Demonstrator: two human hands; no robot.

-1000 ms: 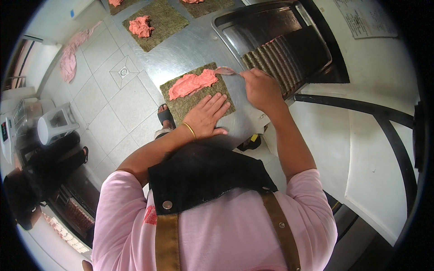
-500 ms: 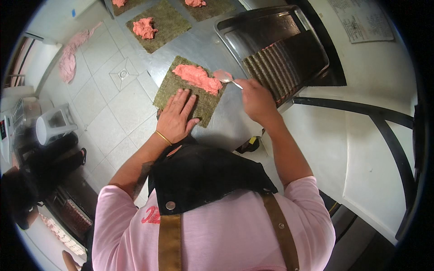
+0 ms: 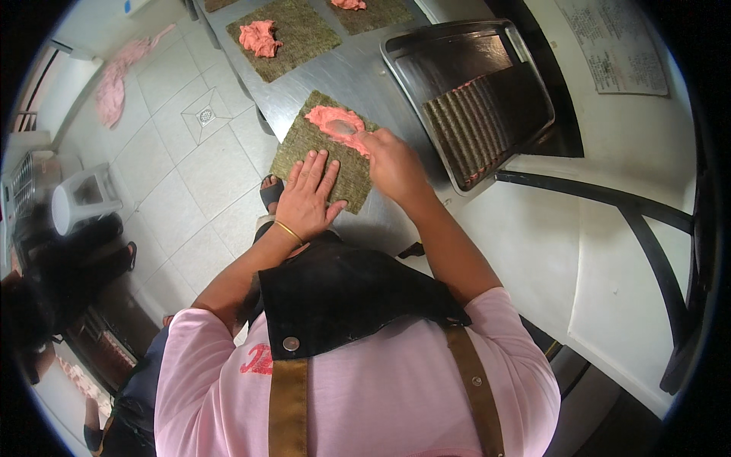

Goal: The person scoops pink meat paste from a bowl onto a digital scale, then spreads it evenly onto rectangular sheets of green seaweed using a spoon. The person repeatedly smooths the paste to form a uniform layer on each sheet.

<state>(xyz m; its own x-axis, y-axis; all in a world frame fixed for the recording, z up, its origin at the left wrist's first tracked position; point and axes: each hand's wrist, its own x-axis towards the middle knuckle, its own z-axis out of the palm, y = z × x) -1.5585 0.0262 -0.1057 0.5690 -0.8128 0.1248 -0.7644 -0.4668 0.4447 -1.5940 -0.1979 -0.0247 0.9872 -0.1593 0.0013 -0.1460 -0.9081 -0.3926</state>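
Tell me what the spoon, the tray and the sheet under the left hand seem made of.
Spoon: probably metal, smooth and greyish against the pink paste.
Tray: likely metal, dark and glossy, showing bright reflections.
Sheet: apparently dried seaweed, matte, with a mottled green-brown surface.

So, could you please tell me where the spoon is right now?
In the head view, the spoon is just left of upper centre, in the right hand, its bowl over pink paste on the nearest seaweed sheet.
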